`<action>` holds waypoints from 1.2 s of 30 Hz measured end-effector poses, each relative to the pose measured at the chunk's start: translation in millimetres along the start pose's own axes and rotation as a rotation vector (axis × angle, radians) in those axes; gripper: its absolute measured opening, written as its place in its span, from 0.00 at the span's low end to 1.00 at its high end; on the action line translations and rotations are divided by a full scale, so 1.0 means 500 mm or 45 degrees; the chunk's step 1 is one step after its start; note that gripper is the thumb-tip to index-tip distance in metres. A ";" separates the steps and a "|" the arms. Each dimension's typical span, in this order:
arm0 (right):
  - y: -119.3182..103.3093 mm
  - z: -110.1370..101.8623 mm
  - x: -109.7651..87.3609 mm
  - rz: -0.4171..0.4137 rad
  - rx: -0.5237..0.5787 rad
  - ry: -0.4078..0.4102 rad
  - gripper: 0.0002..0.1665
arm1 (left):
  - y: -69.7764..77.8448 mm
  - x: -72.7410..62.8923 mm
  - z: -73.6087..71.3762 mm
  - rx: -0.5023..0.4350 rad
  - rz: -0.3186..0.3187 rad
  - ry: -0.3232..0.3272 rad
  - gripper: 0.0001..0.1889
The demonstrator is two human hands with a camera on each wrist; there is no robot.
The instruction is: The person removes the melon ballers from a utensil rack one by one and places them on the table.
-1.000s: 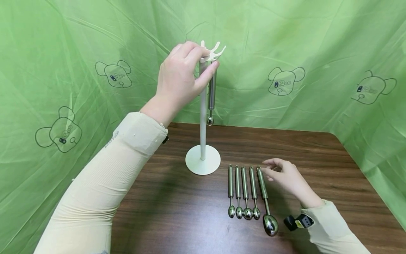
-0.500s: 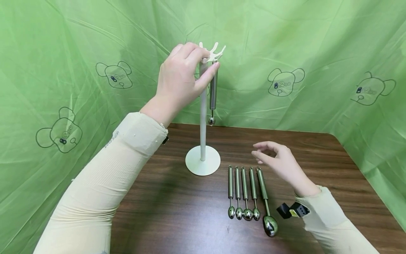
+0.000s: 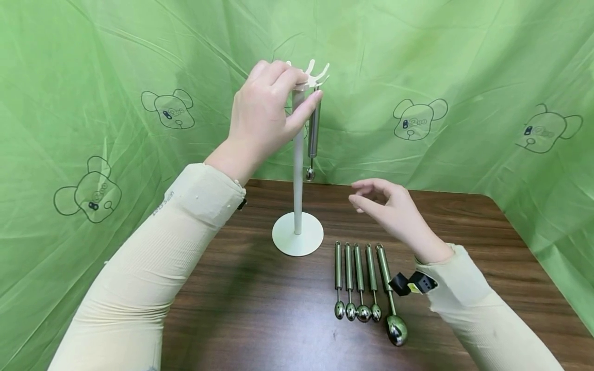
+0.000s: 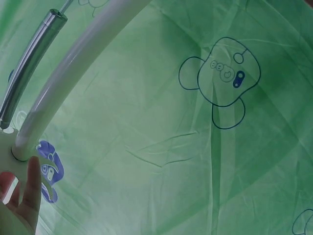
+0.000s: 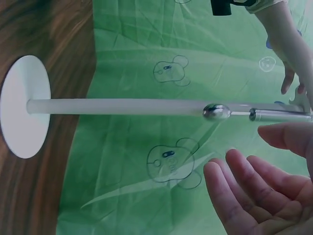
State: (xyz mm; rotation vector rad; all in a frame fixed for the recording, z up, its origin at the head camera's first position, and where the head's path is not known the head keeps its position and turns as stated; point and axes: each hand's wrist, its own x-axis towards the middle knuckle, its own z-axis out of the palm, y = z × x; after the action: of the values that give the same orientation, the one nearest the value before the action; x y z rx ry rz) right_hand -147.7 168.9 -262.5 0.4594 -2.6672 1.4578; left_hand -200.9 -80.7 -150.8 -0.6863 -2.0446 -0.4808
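My left hand [image 3: 269, 103] grips the hooked top of a white stand [image 3: 298, 175], its thumb in front of the hooks [image 3: 315, 77]. From one hook hangs a steel melon baller [image 3: 314, 129], handle up and head down, beside the pole; the left wrist view shows its handle [image 4: 32, 63] too. My right hand [image 3: 385, 206] is in the air right of the pole, fingers loosely bent and holding nothing. In the right wrist view its fingers [image 5: 244, 186] are apart from the hanging baller's head [image 5: 216, 111]. Several more ballers [image 3: 359, 268] lie in a row, one larger scoop [image 3: 396, 330] at their right.
The stand's round white base [image 3: 297, 245] rests on a dark wooden table [image 3: 260, 319]. Green cloth [image 3: 362, 139] with printed bear faces hangs behind and at both sides. The row of ballers lies to the right of the base, below my right forearm.
My right hand has risen from beside the larger scoop, up and left toward the stand. The hooks have turned a little under my left hand, and the hanging baller has shifted slightly right.
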 end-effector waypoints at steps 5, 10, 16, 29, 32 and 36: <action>-0.028 -0.002 0.022 -0.043 0.050 0.032 0.21 | 0.000 0.001 0.000 0.015 0.007 -0.008 0.19; -0.050 -0.003 0.044 -0.105 0.111 0.104 0.21 | 0.001 0.004 -0.001 0.015 0.014 -0.019 0.19; -0.065 0.000 0.078 -0.183 0.230 0.158 0.21 | 0.003 0.006 -0.004 0.035 0.009 -0.031 0.19; -0.093 0.024 0.138 -0.234 0.375 0.090 0.24 | 0.003 0.000 -0.003 0.044 -0.009 -0.047 0.19; -0.101 0.032 0.152 -0.236 0.420 0.055 0.24 | 0.001 0.000 -0.003 0.042 0.006 -0.032 0.19; -0.108 0.045 0.165 -0.243 0.457 0.024 0.24 | -0.001 0.000 -0.002 0.035 0.010 -0.028 0.19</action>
State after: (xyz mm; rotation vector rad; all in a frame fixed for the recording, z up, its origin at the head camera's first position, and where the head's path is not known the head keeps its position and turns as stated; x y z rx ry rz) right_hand -208.6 104.2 -214.5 0.6966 -2.2716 1.8684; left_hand -200.5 -81.4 -150.2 -0.6856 -2.0643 -0.4420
